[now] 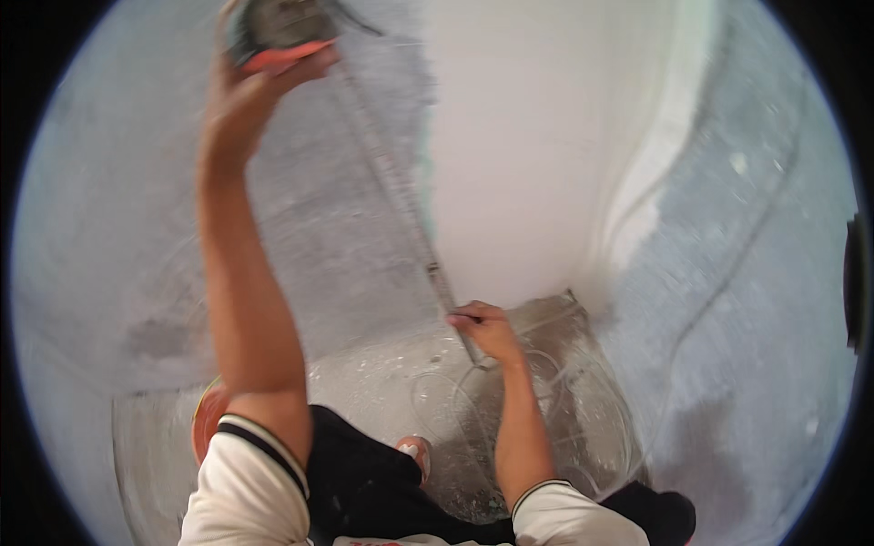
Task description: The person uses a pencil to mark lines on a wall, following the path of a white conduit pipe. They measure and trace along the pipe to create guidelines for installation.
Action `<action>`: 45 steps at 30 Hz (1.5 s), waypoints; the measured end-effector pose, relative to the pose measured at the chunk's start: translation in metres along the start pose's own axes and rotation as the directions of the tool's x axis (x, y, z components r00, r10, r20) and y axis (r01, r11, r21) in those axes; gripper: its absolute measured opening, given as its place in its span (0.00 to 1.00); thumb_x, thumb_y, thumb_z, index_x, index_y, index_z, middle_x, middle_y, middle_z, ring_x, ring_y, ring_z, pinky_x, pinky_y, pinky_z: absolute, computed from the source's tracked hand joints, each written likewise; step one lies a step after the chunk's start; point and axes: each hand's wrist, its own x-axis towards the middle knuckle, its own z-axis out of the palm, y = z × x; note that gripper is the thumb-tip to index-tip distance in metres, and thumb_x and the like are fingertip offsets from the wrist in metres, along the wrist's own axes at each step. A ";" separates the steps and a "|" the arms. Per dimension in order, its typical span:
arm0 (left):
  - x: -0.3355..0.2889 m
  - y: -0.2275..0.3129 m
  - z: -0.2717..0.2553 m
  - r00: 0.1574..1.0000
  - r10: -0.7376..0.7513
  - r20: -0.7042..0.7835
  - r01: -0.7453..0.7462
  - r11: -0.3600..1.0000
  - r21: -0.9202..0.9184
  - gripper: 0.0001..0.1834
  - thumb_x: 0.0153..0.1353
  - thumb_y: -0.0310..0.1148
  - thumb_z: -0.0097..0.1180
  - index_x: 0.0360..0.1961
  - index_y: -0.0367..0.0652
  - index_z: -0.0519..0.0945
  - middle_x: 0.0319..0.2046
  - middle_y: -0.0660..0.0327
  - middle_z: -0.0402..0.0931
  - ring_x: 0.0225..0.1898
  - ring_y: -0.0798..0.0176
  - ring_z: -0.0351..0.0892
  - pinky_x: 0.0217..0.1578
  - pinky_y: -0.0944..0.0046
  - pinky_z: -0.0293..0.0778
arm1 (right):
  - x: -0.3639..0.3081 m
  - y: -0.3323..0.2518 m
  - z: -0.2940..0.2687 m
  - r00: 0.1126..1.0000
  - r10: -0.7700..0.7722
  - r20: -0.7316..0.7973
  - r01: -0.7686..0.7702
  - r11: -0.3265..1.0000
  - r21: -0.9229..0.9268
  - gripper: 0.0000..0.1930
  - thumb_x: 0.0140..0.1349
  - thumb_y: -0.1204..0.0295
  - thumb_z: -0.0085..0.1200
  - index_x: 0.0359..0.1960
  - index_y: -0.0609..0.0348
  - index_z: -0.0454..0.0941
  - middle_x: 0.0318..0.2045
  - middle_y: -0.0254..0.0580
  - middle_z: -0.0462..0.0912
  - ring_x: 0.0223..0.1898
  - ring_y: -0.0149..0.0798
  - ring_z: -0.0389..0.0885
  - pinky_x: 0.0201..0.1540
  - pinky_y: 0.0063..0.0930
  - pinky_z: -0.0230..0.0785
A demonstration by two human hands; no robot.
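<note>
While hands (487,329) work, hose (630,437) (looped), bucket (205,426); pale wall (519,164)

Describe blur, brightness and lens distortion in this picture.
In the head view, blur softens the left hand and the orange-edged object it holds; markings on the long strip are too soft to read; the pale wall patch looks bright, with little detail; black corners frame the rounded fisheye image.

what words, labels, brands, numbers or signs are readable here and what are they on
None can be read clearly enough to quote.
Tape measure: blurred and cut off by the top edge; no readable label.
Tape blade: markings too blurred to read.
White shirt: red marks at the lower edge, cut off; not readable.
</note>
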 end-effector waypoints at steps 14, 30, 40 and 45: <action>0.012 0.000 0.064 0.942 -0.032 0.335 0.028 0.999 0.015 0.61 0.28 0.40 0.89 0.66 0.39 0.67 0.48 0.43 0.84 0.54 0.47 0.84 0.57 0.55 0.80 | 0.001 -0.054 -0.010 0.978 -0.078 -0.191 0.117 0.972 0.205 0.13 0.72 0.65 0.61 0.43 0.65 0.81 0.29 0.26 0.73 0.28 0.23 0.64 0.32 0.19 0.54; 0.002 0.023 0.095 0.773 -0.116 0.623 -0.029 0.975 0.219 0.38 0.36 0.62 0.81 0.49 0.57 0.88 0.47 0.61 0.88 0.50 0.55 0.86 0.51 0.56 0.80 | -0.007 -0.086 -0.065 0.853 -0.213 -0.476 0.478 0.687 0.548 0.17 0.76 0.67 0.53 0.57 0.69 0.73 0.20 0.23 0.50 0.21 0.21 0.51 0.23 0.19 0.42; 0.004 0.014 0.099 0.794 -0.002 0.608 -0.145 0.971 0.193 0.49 0.35 0.63 0.81 0.59 0.52 0.82 0.50 0.59 0.87 0.53 0.53 0.85 0.56 0.55 0.78 | -0.019 -0.080 -0.105 0.735 -0.224 -0.640 0.464 0.854 0.234 0.13 0.77 0.71 0.51 0.55 0.68 0.76 0.32 0.33 0.75 0.29 0.21 0.66 0.30 0.18 0.57; 0.007 0.000 0.096 0.805 0.059 0.590 -0.092 0.995 0.025 0.54 0.39 0.53 0.83 0.67 0.48 0.72 0.51 0.50 0.85 0.52 0.51 0.85 0.55 0.54 0.80 | -0.028 -0.085 -0.107 0.674 -0.190 -0.714 0.500 0.829 0.252 0.12 0.68 0.80 0.57 0.52 0.66 0.77 0.46 0.41 0.80 0.41 0.27 0.74 0.38 0.18 0.66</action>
